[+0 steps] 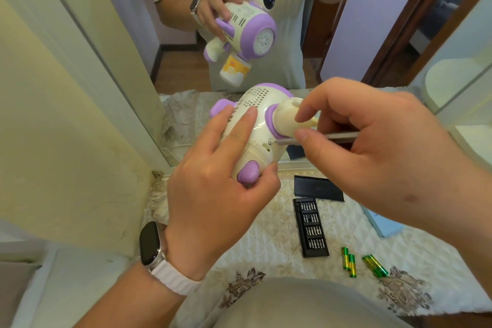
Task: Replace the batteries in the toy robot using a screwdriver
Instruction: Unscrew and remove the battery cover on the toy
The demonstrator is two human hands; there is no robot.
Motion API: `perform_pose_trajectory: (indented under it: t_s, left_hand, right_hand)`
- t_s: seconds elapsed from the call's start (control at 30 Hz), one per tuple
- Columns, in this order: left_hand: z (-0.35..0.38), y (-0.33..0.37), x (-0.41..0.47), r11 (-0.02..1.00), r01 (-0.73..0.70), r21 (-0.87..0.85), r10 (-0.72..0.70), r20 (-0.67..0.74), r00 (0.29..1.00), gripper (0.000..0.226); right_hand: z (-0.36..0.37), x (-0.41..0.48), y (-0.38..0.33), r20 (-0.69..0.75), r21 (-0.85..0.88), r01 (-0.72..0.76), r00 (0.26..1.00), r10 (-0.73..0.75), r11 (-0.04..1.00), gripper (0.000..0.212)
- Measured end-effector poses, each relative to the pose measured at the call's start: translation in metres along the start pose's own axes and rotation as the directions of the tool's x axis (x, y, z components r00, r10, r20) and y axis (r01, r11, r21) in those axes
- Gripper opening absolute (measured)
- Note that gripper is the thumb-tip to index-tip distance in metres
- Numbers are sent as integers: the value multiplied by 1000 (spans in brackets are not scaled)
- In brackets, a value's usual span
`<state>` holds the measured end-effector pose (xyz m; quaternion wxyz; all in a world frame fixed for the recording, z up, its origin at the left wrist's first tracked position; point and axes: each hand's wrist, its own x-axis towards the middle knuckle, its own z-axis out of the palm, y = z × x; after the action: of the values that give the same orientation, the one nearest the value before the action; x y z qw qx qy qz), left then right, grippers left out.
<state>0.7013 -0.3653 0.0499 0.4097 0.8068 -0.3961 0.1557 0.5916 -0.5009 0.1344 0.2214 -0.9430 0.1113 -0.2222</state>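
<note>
left hand (213, 189) grips toy robot (255, 125) — right hand (372, 146) pinches screwdriver (319, 138).

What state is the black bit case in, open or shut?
Open: the bit case shows its rows of bits uncovered; a flat black piece lies apart near its far end.

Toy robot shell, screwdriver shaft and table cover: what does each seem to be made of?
Toy robot: hard plastic, cream and lilac, glossy; light glints on its curved moulded shell with small vent holes.
Screwdriver: the shaft looks like metal, grey with a dull sheen.
Table cover: quilted fabric, matte, with a stitched diamond pattern and floral motifs; the fibre cannot be told.
</note>
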Motion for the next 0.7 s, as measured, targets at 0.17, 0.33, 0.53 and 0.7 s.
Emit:
perform_pose_trajectory:
  t_s: [0.17,0.33,0.53,0.7]
  left_hand:
    - [-1,0,1,1000,5,-7,-5,-12,1000,62]
    - [-1,0,0,1000,4,-4,-4,-15,1000,61]
    - [-4,-2,1,1000,12,11,-12,-6,1000,62]
    - [-5,-1,2,1000,7,-9,-8,-11,1000,61]
  right_hand:
    - [0,0,-1,2,14,3,1000,-4,1000,14]
    - [0,1,-2,-8,6,23,1000,-23,1000,13]
    - [2,0,0,13,-25,61,998,-61,998,16]
    - [1,-3,-1,1,21,54,999,-54,998,7]
